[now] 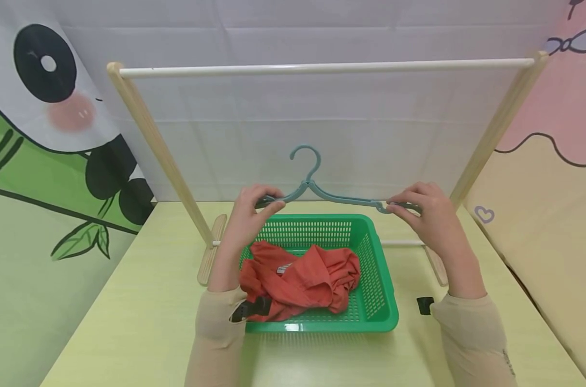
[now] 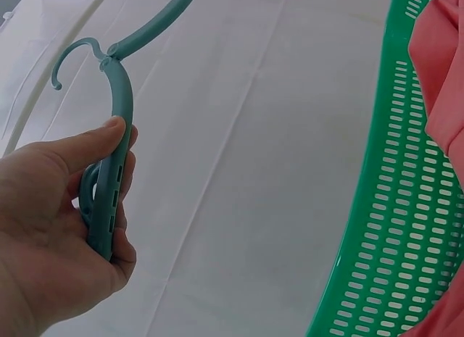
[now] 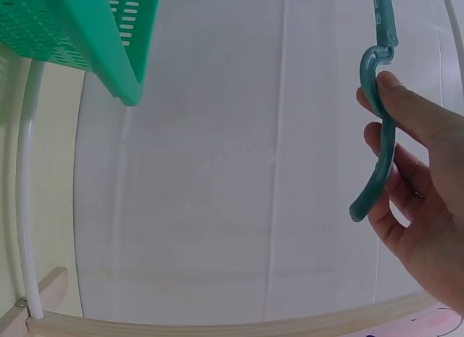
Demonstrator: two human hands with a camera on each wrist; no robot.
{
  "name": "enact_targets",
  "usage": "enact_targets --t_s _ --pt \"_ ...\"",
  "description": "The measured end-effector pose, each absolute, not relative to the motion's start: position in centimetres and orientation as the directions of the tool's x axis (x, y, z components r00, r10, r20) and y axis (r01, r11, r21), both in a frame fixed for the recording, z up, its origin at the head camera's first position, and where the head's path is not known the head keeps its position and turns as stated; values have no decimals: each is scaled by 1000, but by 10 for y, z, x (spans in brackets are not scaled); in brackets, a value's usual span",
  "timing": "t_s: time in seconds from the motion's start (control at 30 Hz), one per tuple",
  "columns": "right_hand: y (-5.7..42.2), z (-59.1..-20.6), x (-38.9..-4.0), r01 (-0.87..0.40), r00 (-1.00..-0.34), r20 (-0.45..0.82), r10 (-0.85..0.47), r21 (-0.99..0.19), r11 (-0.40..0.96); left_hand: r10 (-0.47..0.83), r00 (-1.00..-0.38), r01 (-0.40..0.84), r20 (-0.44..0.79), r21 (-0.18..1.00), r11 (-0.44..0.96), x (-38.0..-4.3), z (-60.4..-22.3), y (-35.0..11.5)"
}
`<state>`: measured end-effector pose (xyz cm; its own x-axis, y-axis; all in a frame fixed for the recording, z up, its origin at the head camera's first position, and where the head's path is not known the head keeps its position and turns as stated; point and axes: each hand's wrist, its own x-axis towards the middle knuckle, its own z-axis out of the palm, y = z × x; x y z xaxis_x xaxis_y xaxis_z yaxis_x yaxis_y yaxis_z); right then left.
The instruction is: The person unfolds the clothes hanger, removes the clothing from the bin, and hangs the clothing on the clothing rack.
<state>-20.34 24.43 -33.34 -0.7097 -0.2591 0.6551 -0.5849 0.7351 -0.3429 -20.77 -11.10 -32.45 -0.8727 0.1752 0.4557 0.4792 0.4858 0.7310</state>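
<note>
A teal folding hanger is held up between both hands, its hook pointing upward, above the far rim of a green basket. My left hand grips the left arm of the hanger, thumb along the near side in the left wrist view. At the other end, my right hand pinches the right arm near a small notch, and the tip of that arm sticks out past the fingers. Inside the basket lies a crumpled red garment with a pale label showing.
Behind the basket stands a rack with a white top bar, wooden posts and wooden feet on the light yellow table. A white sheet hangs behind it, with cartoon-printed cloths at both sides. Black straps hang at both sleeves.
</note>
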Motion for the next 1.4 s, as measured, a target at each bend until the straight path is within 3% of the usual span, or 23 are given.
enact_targets --t_s 0.27,0.5,0.83,1.4 --pt "250 -328 -207 -639 -702 613 -363 -317 701 187 -868 488 461 717 498 -209 -328 -111" --pt "243 -324 -210 -641 -733 526 -432 -319 698 195 -866 490 460 706 512 -209 -328 -109" --pt "216 -322 -217 -737 -640 619 -456 -327 592 211 -879 473 428 725 501 -210 -329 -105" --pt "192 -310 -229 -779 -627 486 -608 -398 485 200 -890 451 410 727 518 -205 -327 -107"
